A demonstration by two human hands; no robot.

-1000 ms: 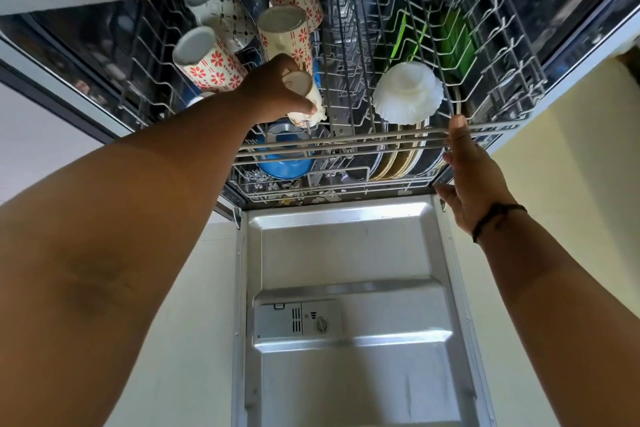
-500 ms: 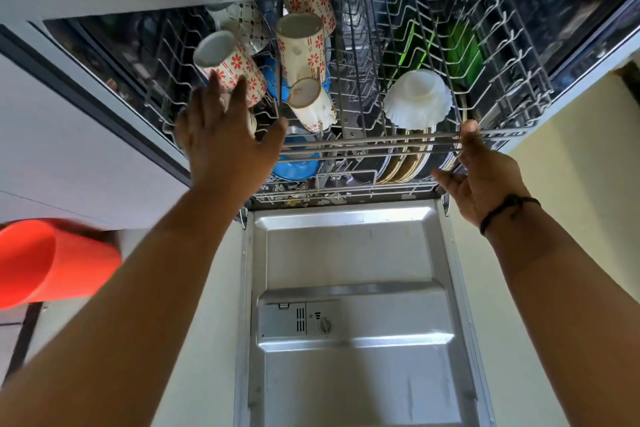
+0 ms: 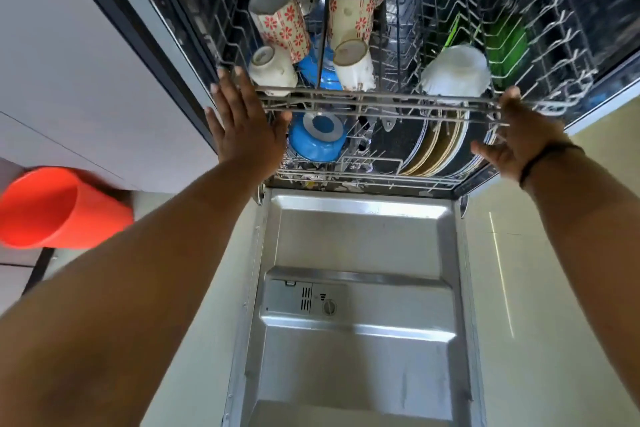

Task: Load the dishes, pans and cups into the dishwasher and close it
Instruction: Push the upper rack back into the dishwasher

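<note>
At the far left an orange cup (image 3: 62,208) sits outside the dishwasher, near the cabinet front, so we judge it not yet loaded. Our left hand (image 3: 244,128) lies flat, fingers straight and spread, against the left front corner of the upper rack (image 3: 381,104); it grips nothing, and we read that as a palm set to push the rack inward. Just behind that front rail a small white cup (image 3: 272,68) rests mouth toward us, with a red-flowered mug (image 3: 280,19) tilted behind it, so water can drain off them. Further right a second white cup (image 3: 353,64) leans against the tines below a tall flowered mug (image 3: 351,10). Beneath the rail, in the lower rack, a blue bowl (image 3: 317,137) stands on edge, and plates (image 3: 433,146) stand upright in their slots. A white bowl (image 3: 455,71) sits upturned near the upper rack's right front corner. Our right hand (image 3: 519,135) meets the rail's right end, fingers loosely extended, touching rather than clamping. The door (image 3: 356,288) lies fully open below
</note>
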